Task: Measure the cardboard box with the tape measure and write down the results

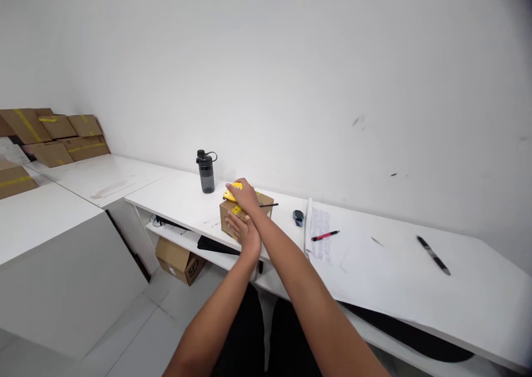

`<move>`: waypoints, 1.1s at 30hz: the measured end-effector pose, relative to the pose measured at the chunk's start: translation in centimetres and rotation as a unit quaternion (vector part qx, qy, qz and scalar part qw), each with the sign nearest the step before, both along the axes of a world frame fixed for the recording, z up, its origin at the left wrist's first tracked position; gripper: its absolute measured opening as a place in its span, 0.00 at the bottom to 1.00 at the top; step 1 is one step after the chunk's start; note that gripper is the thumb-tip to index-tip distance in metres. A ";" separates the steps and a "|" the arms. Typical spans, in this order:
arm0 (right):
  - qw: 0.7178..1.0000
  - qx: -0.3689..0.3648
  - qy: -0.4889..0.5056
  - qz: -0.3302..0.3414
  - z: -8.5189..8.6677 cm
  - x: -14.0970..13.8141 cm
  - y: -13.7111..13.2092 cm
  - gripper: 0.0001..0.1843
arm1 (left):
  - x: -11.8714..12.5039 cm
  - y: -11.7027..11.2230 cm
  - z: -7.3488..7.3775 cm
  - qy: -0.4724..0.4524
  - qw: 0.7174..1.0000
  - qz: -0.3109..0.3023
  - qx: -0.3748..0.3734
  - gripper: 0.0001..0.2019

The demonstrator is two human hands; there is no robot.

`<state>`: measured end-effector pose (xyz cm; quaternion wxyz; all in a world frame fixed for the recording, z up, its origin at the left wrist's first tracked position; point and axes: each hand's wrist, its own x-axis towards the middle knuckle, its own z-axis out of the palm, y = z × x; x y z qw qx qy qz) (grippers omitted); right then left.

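Observation:
A small cardboard box stands on the white desk, with yellow tape on its top. My right hand rests on top of the box, closed over a yellow tape dispenser. My left hand presses flat against the box's near side, fingers stretched out. The two forearms cross just in front of the box.
A dark water bottle stands left of the box. To its right lie a small blue object, papers with a red pen, and a black pen. Cardboard boxes are stacked far left; another box sits under the desk.

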<state>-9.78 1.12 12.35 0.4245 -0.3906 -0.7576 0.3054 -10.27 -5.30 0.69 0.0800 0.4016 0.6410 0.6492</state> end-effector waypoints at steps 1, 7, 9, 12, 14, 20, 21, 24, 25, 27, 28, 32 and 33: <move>1.000 0.008 0.002 -0.012 0.1 -0.1 0.1 0.23 | 0.7 0.0 -0.3 -0.054 0.998 0.039 -0.015 0.34; 0.990 0.111 -0.059 -0.068 0.0 -0.5 0.7 0.21 | -4.6 -0.3 4.4 -0.028 0.983 0.140 0.115 0.27; 0.983 0.138 -0.097 -0.069 -0.1 -0.7 0.8 0.21 | -7.9 0.4 6.5 -0.029 0.994 0.072 0.073 0.22; 0.980 0.149 -0.119 -0.061 -0.2 -1.1 1.0 0.20 | -10.9 1.7 7.5 -0.055 0.998 -0.033 -0.003 0.23; 0.982 0.138 -0.113 -0.059 -0.3 -1.3 1.1 0.21 | -11.3 2.2 7.1 -0.084 0.993 -0.086 -0.014 0.25; 0.987 0.129 -0.088 -0.037 -0.2 -1.2 0.8 0.26 | -10.8 1.9 5.8 -0.149 0.975 -0.162 0.016 0.30; 0.989 0.124 -0.079 -0.035 0.0 -1.1 0.7 0.29 | -10.8 1.9 5.8 -0.149 0.975 -0.162 0.024 0.30; 0.992 0.106 -0.054 -0.033 0.4 -0.8 0.3 0.38 | -11.0 1.9 6.0 -0.138 0.976 -0.158 0.053 0.32; 0.993 0.102 -0.053 -0.035 0.5 -0.8 0.2 0.39 | -11.1 1.9 6.0 -0.136 0.976 -0.162 0.054 0.33; 0.992 0.102 -0.059 -0.039 0.7 -0.8 0.0 0.38 | -11.3 2.0 5.9 -0.141 0.975 -0.168 0.042 0.34; 0.992 0.105 -0.065 -0.041 0.7 -0.9 0.0 0.37 | -11.5 2.1 5.8 -0.147 0.975 -0.164 0.032 0.35; 0.988 0.116 -0.093 -0.040 0.4 -1.1 0.2 0.37 | -11.8 2.5 5.4 -0.165 0.981 -0.100 0.012 0.34; 0.988 0.116 -0.097 -0.042 0.3 -1.1 0.2 0.38 | -11.8 2.6 5.3 -0.165 0.982 -0.086 0.012 0.34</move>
